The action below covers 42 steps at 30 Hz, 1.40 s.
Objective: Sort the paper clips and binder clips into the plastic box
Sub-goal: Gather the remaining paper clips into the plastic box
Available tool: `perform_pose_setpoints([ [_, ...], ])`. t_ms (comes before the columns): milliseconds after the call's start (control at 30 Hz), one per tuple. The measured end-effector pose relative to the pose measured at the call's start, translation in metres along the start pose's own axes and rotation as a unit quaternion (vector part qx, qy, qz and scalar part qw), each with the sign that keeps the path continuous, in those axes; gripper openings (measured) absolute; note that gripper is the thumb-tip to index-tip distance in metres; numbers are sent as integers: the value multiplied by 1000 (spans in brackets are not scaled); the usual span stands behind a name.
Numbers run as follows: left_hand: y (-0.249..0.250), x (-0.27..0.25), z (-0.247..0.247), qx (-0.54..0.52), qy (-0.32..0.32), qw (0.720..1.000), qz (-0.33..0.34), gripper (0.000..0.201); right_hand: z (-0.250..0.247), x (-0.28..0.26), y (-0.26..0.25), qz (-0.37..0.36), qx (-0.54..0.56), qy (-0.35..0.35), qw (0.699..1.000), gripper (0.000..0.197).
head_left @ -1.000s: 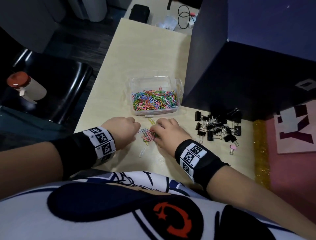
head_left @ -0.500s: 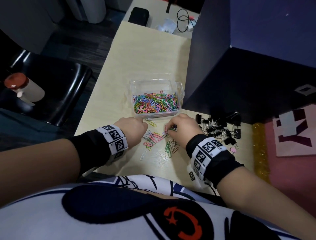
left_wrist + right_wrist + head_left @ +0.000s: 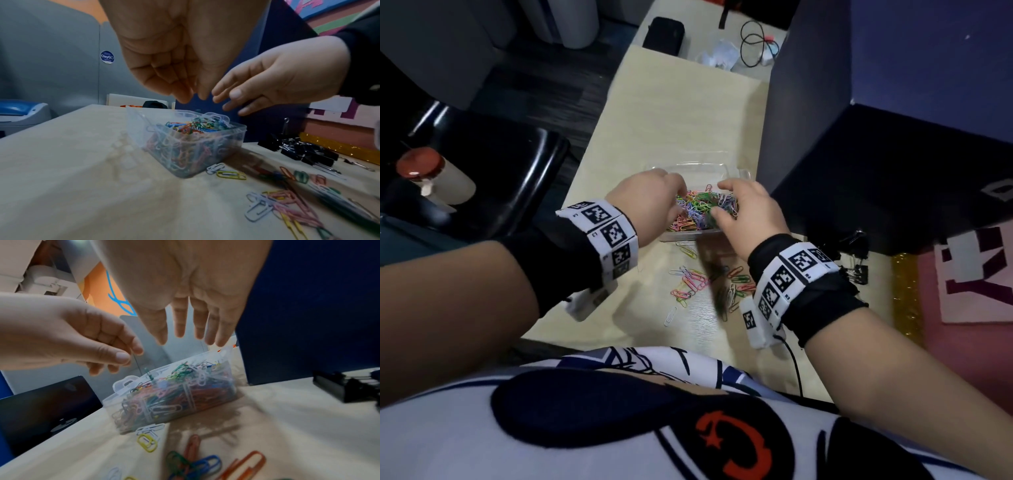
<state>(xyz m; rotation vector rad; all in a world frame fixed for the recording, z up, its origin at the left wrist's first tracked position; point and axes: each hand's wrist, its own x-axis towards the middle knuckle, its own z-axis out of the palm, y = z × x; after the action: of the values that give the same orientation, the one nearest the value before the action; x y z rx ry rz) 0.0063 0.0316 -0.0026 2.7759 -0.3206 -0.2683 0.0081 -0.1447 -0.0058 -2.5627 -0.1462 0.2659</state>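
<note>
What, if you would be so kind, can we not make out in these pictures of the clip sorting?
- Left hand: right wrist view shows a thin blurred streak under its fingertips; whether it pinches a clip is unclear.
- Plastic box: head view, both hands cover much of its inside.
- Binder clips: head view, the right hand and its wristband hide most of the pile.
- Loose paper clips: left wrist view, motion-blurred and cut off at the frame edge.

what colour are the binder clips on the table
Black, seen best in the left wrist view: the binder clips lie heaped right of the plastic box.

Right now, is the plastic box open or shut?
Open: the plastic box shows no lid across its top, and both hands hover above the paper clips heaped inside.
</note>
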Motion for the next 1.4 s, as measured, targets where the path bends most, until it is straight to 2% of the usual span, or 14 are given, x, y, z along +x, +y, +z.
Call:
perform_pose_setpoints([
  [100,0,-9,5,-4,17,1000,11,25,-3,-8,11,25,-9,23,999,27],
  [167,2,-20,13,23,-13,999,42,25,-1,-15,22,60,-50,-27,997,25],
  [233,5,-30,24,62,-74,993,73,29,5,-21,33,127,-94,-116,981,35],
  [300,7,-38,36,102,-149,979,99,45,15,-29,44,171,-173,-199,949,62],
  [367,9,-44,48,147,-212,959,115,77,22,-40,47,176,-227,-238,928,90],
  [467,12,-46,62,178,-242,948,109,102,31,-54,45,180,-178,-221,942,95],
  [533,13,-40,67,142,-231,958,90,95,36,-58,42,150,-141,-201,958,86],
  [633,15,-30,66,103,-206,970,70,67,42,-58,36,88,-76,-173,978,64],
  [733,16,-24,63,129,-208,967,73,43,47,-56,34,22,-78,-161,984,36],
  [833,16,-23,63,136,-209,966,68,29,48,-53,35,9,-79,-152,985,27],
  [1100,15,-27,53,95,-174,978,68,22,29,-39,32,19,-69,-119,990,14],
  [1233,15,-22,31,52,-107,991,64,22,13,-25,19,31,4,-31,999,8],
  [1300,15,-16,18,24,-57,996,59,22,7,-19,11,26,56,23,998,11],
  [1400,13,-2,2,-11,7,999,42,28,2,-12,1,15,81,38,996,29],
])
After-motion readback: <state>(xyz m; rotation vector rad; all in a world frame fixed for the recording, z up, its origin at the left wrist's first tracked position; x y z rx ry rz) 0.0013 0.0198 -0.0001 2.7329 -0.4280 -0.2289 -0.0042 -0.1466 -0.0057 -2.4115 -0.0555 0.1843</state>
